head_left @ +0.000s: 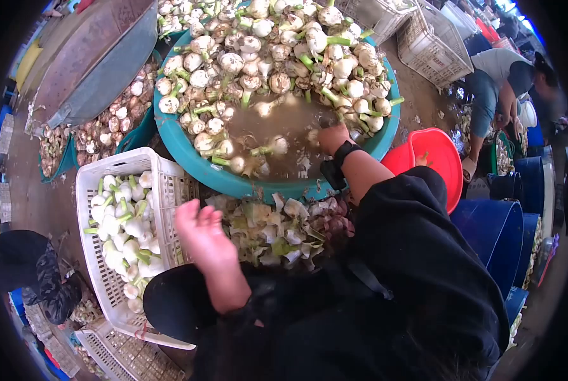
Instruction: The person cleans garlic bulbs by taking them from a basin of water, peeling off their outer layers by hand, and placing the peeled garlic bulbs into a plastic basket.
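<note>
A wide teal tub [192, 166] holds muddy water and a heap of garlic bulbs [232, 62] with short green stems. My right hand [332, 138] reaches over the tub's near right part, at the water beside some bulbs; its fingers are hidden or too blurred to make out. Raised with fingers apart and nothing in it, my left hand [206, 235] is just right of a white crate [164, 213]. Cleaner white bulbs [122, 222] with green stems fill much of that crate. Peeled garlic skins [274, 228] lie between the tub and my lap.
A red basin [443, 166] stands right of the tub, with blue bins [490, 232] nearer me. White crates [429, 54] are at the back right. A rusty metal barrow [96, 54] is at the upper left. Other people sit at the right [492, 82] and left [27, 270].
</note>
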A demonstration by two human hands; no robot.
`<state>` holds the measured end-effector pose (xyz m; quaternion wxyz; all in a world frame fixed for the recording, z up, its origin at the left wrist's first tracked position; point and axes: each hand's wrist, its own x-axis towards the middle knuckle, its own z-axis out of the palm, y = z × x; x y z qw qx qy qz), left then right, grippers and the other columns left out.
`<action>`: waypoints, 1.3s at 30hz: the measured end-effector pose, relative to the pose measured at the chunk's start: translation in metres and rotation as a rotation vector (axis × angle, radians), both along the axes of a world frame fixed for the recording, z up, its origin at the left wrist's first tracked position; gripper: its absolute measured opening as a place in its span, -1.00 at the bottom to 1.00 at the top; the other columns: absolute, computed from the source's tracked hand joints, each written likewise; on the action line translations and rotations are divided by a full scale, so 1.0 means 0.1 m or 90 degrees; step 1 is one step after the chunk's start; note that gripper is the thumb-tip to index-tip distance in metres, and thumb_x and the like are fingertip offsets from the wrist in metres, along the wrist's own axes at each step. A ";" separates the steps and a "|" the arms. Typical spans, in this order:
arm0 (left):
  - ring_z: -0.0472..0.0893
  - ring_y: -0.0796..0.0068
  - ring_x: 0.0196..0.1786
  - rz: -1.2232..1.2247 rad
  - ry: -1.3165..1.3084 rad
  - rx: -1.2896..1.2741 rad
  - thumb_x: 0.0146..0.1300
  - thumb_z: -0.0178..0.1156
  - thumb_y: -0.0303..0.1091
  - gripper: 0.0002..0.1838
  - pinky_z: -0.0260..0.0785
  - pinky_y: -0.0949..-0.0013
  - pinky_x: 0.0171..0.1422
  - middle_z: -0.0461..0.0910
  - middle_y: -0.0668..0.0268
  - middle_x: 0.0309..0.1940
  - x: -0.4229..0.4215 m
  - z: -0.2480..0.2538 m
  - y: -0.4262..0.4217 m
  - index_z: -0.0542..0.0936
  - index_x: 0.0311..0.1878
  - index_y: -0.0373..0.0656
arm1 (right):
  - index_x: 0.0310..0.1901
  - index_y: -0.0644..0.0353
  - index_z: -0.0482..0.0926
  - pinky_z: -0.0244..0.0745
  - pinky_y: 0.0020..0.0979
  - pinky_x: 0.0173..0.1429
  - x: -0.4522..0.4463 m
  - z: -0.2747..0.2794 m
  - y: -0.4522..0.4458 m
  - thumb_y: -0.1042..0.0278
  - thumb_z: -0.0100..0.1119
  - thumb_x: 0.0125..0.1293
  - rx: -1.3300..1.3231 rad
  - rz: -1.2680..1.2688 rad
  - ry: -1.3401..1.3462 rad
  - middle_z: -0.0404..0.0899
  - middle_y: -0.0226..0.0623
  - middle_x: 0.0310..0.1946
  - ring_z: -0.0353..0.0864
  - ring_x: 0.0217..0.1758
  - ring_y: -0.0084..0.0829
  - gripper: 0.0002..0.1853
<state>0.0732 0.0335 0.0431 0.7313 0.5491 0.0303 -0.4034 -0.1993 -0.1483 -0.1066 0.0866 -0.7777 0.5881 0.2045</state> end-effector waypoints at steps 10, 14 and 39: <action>0.45 0.58 -0.51 -0.381 0.025 0.187 0.16 0.10 0.10 -0.47 0.26 0.52 -0.50 0.46 0.40 -0.57 -0.30 -0.26 -0.12 0.52 -0.14 -0.28 | -0.40 0.26 0.45 0.45 -0.16 -0.15 1.03 1.21 1.27 0.27 -0.14 0.22 0.092 0.276 -0.517 0.54 -0.01 -0.41 0.56 -0.29 -0.07 -0.76; 0.31 0.74 -0.66 -0.327 -0.121 0.140 0.13 0.21 -0.18 -0.70 0.05 0.60 -0.67 0.51 0.38 -0.50 -0.34 -0.34 -0.06 0.56 -0.24 -0.25 | -0.48 0.26 0.46 0.48 -0.16 -0.33 1.17 1.35 1.45 0.32 -0.08 0.12 0.079 0.228 -0.414 0.54 -0.09 -0.48 0.56 -0.44 -0.07 -0.81; 0.39 0.28 0.19 -0.505 -0.363 -0.085 0.06 0.13 -0.67 -0.78 0.28 0.23 0.21 0.32 0.13 0.21 -0.39 -0.18 0.10 0.54 -0.20 -0.25 | -0.12 0.33 0.49 0.44 -0.50 -0.18 0.93 1.44 1.38 0.28 -0.06 0.34 0.521 -0.558 -1.227 0.55 -0.35 -0.30 0.51 -0.30 -0.58 -0.73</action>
